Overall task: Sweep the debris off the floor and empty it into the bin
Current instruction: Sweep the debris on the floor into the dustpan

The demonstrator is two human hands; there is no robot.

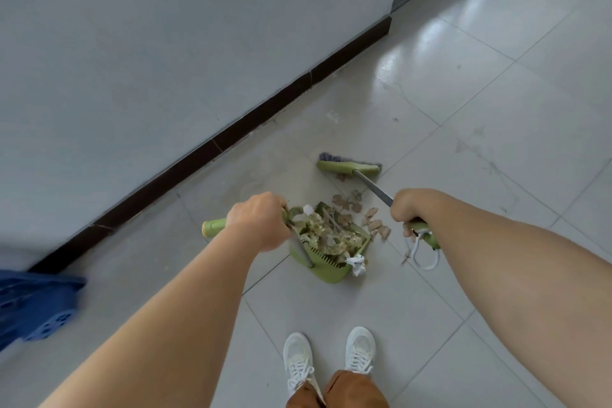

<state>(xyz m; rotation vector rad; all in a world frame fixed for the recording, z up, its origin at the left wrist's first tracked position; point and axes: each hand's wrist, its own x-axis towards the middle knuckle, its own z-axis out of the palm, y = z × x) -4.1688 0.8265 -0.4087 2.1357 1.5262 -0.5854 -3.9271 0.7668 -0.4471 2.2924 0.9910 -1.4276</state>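
Observation:
A green dustpan [326, 270] rests on the tiled floor in front of my feet, filled with dry leaves and a crumpled white paper [357, 263]. My left hand [258, 220] is shut on its green upright handle [214, 227]. My right hand [409, 209] grips the metal pole of a green broom [347, 167], whose head with grey bristles touches the floor beyond the pan. Loose brown leaf bits [372, 220] lie on the floor between the broom head and the pan mouth.
A blue perforated plastic bin [36, 306] sits at the far left edge near the wall. A dark skirting board [212, 142] runs diagonally along the white wall. My white shoes [329, 358] stand just behind the pan. A doorway is at top right.

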